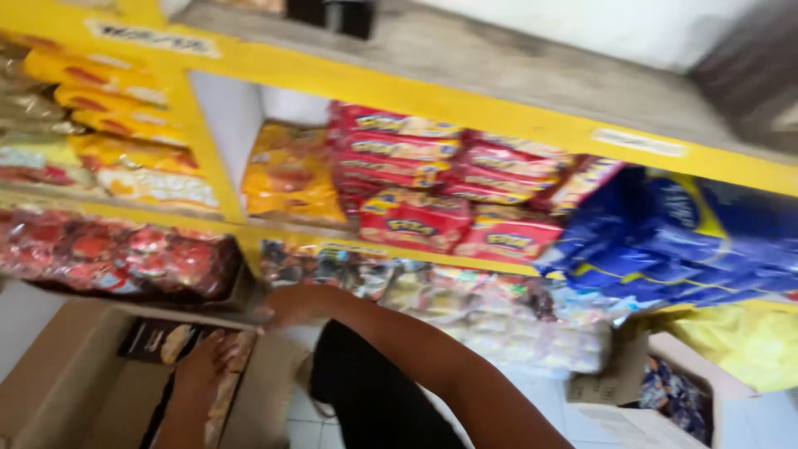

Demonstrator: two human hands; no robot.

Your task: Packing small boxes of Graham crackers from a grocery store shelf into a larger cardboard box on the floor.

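Down low, right hand (287, 306) presses the cardboard box (58, 374) flap edge, left hand (199, 366) inside; grip unclear.

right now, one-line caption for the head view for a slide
Both hands, left hand and right hand, reach into a cardboard box below yellow shelves of snack packets.

A yellow shelf (465, 98) carries red packets (416, 218) near its middle, blue packets (665, 237) toward its right end and yellow packets (287, 175) beside the divider. Red bags (125, 258) fill the lower left.
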